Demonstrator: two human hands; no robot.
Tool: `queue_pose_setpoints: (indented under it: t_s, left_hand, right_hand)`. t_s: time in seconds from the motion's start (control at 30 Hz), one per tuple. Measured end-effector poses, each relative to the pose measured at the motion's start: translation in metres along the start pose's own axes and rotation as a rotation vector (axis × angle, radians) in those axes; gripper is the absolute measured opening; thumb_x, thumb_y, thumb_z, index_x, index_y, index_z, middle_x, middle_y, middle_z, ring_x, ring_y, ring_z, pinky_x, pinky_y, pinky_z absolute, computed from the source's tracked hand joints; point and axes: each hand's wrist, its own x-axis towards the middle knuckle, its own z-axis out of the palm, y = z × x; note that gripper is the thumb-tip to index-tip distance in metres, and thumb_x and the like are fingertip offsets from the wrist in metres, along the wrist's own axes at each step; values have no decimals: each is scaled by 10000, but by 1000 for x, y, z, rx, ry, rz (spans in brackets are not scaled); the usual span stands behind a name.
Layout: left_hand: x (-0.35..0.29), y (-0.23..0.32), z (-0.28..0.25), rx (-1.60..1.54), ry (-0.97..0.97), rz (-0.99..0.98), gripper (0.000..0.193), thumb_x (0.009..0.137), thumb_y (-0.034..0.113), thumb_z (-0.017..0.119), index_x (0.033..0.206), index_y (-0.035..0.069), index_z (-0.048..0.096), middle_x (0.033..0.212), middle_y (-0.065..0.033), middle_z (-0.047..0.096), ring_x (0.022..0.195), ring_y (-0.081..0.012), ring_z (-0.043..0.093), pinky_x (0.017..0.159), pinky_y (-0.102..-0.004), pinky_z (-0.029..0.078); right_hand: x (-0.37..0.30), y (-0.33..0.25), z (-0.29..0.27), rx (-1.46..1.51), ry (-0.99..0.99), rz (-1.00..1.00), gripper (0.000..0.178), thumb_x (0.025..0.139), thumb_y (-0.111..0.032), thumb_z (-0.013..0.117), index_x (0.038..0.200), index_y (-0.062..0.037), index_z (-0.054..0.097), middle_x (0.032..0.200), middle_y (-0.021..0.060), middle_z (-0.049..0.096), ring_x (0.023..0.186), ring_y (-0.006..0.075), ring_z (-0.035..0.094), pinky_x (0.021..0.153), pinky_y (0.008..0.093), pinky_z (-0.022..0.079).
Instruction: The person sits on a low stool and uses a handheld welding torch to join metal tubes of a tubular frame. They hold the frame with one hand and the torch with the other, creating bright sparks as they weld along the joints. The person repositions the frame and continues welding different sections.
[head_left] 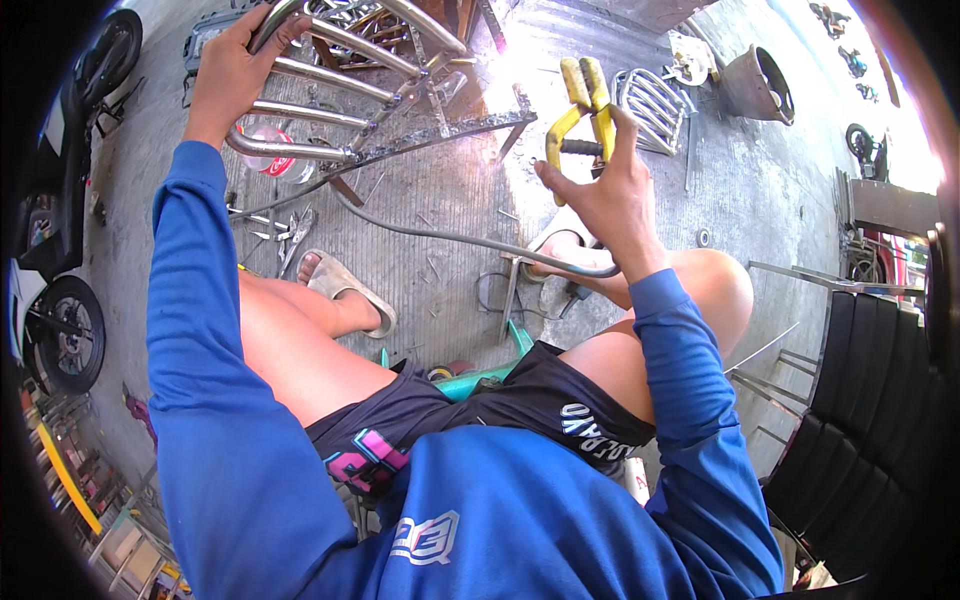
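My left hand (pixel 240 75) is wrapped round a bent silver tube of a metal tube frame (pixel 320 112) at the upper left. Several curved tubes of this frame join a dark flat bar with rough, shiny weld marks. In front of me and to the right, my right hand (pixel 615 190) is closed on a yellow spring clamp (pixel 580 120), with a dark spring across its middle. A thick grey cable (pixel 440 234) runs from beneath the frame to beside my right wrist; its join to the clamp is hidden.
Pliers (pixel 297 235) and metal scraps lie on the concrete floor. A second tube frame (pixel 650 110) and a bucket (pixel 757 85) stand far right. Black padded seats (pixel 860 400) are at the right; a motorcycle (pixel 60 260) is at the left. Under me is a green stool (pixel 470 384).
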Motion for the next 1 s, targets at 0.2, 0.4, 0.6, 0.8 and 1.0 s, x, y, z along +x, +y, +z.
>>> queue_pose_setpoints:
  t_s: [0.2, 0.4, 0.6, 0.8, 1.0]
  left_hand:
    - [-2, 6, -1, -79, -10, 6, 545, 958, 592, 718, 1250, 132, 750, 811, -53, 727, 723, -117, 605, 689, -306, 492]
    - [-1, 4, -2, -6, -2, 31, 502, 969, 561, 719, 1243, 141, 752, 810, -69, 726, 715, -133, 621, 689, -313, 499]
    - [1, -1, 0, -11, -3, 48, 502, 968, 565, 717, 1246, 149, 754, 817, -67, 738, 744, -135, 675, 711, -311, 522]
    - [0, -1, -1, -65, -30, 30, 495, 972, 556, 714, 1255, 151, 752, 850, -70, 763, 822, -136, 739, 757, -309, 549]
    - [0, 1, -2, -36, -57, 17, 496, 981, 539, 715, 1258, 128, 738, 862, -60, 762, 794, -124, 691, 750, -297, 527]
  right_hand:
    - [-7, 0, 2, 97, 57, -149, 1029, 768, -444, 870, 1534, -55, 306, 1279, 261, 684, 1104, 429, 715, 909, 512, 572]
    - [-6, 1, 1, -39, 51, -95, 1001, 761, -425, 876, 1518, -78, 321, 1227, 282, 686, 1059, 449, 720, 901, 507, 573]
    - [-5, -2, -1, -14, 29, -45, 1008, 759, -437, 878, 1514, -75, 315, 1167, 252, 699, 997, 427, 736, 863, 494, 581]
    - [-5, -2, -2, -3, -1, -6, 1009, 754, -441, 884, 1511, -84, 321, 1102, 231, 703, 948, 405, 742, 833, 478, 583]
    - [-4, -7, -3, -23, 13, -4, 1028, 752, -451, 890, 1518, -87, 308, 1060, 221, 711, 908, 390, 743, 805, 473, 582]
